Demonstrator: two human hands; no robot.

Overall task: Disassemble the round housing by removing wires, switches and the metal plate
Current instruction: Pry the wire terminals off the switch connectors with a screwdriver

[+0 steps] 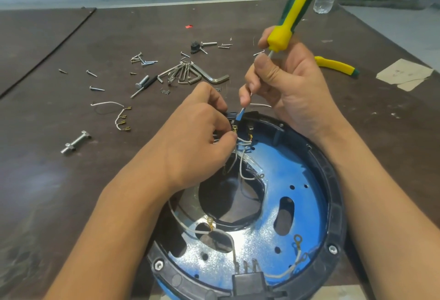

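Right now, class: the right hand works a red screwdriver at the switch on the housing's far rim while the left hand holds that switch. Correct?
Wrong colour: in the head view the right hand works a green-and-yellow screwdriver at the switch; the rest stands.

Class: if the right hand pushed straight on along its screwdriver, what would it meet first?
Probably the black switch on the round housing's rim, held by the left hand; depth unclear.

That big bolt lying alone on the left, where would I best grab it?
Probably pinch the bolt from above, across its bare shank between head and nut: it lies flat on the table, with nothing touching it.
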